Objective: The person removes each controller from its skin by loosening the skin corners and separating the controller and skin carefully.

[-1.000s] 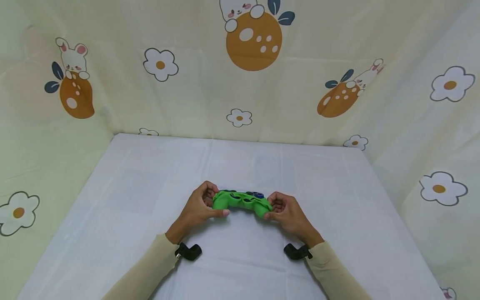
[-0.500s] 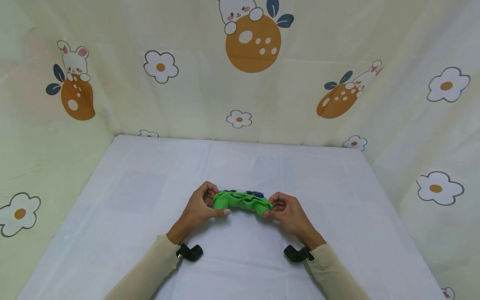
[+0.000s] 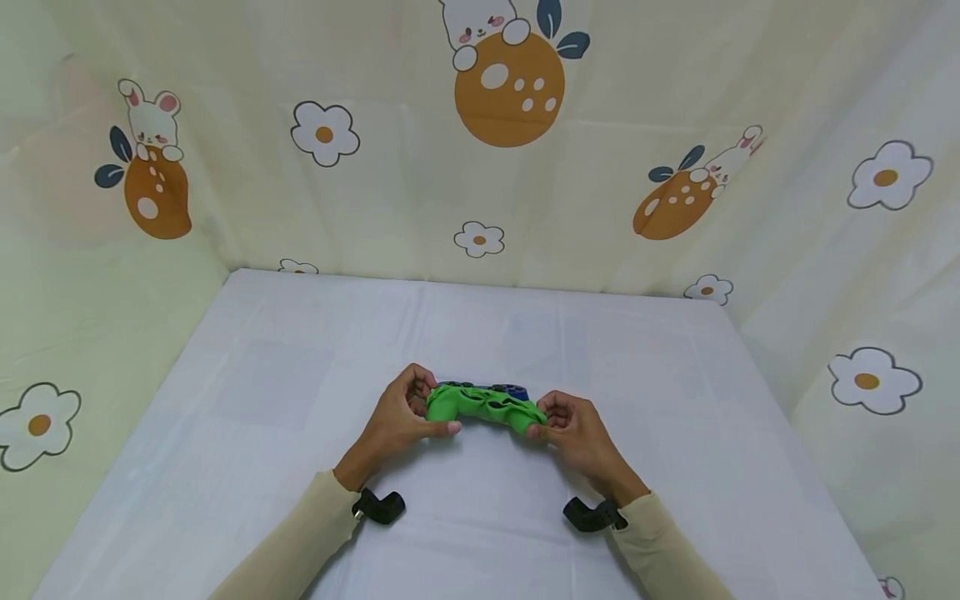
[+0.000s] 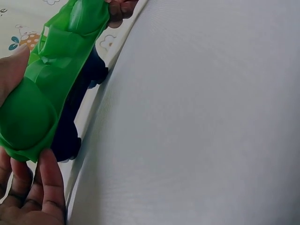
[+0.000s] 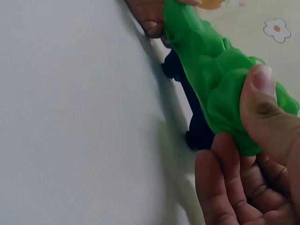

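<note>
One blue game controller (image 3: 516, 391) in a green cover (image 3: 483, 405)
Left hand (image 3: 401, 410) grips the left end, right hand (image 3: 581, 429) the right end, around the middle of the white desk (image 3: 637, 358).

Between the left hand (image 3: 401, 408) and the right hand (image 3: 576, 429), the green cover (image 3: 483, 407) hides most of the blue controller (image 3: 513, 390), whose dark top details are too small to tell in the head view. Fingers hide the cover's ends. The left wrist view's edges crop the left hand, the cover's far end and the right hand; the right wrist view crops both hands too. Nearer the person than the hands, both sleeves (image 3: 288, 542) and the table (image 3: 480, 533) run out of frame.
</note>
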`<state>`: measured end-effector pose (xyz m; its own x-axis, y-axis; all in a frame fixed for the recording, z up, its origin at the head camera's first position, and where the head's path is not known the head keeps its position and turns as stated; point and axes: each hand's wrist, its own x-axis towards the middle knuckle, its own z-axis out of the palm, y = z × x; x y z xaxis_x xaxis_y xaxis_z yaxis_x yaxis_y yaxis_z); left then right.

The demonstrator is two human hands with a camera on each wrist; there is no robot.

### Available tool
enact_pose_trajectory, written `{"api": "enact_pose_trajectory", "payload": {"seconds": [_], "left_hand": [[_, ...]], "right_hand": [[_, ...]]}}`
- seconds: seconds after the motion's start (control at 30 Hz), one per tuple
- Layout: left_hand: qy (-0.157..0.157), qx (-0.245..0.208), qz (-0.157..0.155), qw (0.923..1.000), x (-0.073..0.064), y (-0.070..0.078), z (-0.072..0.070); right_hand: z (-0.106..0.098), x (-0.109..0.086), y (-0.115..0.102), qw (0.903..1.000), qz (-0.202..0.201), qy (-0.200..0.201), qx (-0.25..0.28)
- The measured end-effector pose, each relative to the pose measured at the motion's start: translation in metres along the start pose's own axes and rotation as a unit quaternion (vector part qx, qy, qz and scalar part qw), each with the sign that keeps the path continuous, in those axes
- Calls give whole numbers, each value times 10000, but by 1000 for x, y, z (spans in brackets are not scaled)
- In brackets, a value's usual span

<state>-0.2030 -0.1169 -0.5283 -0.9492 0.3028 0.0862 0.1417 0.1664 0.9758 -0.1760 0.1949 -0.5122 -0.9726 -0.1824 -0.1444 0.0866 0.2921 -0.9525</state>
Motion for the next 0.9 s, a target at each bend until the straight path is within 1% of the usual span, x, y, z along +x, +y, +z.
{"api": "enact_pose_trajectory", "payload": {"seconds": [0.13, 0.37, 0.53, 0.7, 0.77, 0.83, 0.9], "left_hand": [[-5, 18, 19, 10000, 0, -1, 0], [54, 102, 22, 9999, 1, -3, -1], [43, 145, 64, 9999, 1, -3, -1], [45, 83, 84, 9999, 0, -2, -1], [50, 56, 102, 9999, -1, -1, 0], [57, 50, 125, 9999, -1, 0, 1], [47, 72, 154, 9998, -1, 0, 2]], "right_hand": [[3, -3, -3, 9999, -16, 160, 20], [11, -10, -13, 9981, -43, 605, -51], [16, -14, -20, 9956, 57, 885, -312], [20, -17, -24, 9911, 144, 1161, -643], [22, -18, -24, 9886, 118, 1300, -755], [23, -19, -24, 9864, 30, 1418, -830], [25, -19, -23, 9836, -88, 1492, -1013]]}}
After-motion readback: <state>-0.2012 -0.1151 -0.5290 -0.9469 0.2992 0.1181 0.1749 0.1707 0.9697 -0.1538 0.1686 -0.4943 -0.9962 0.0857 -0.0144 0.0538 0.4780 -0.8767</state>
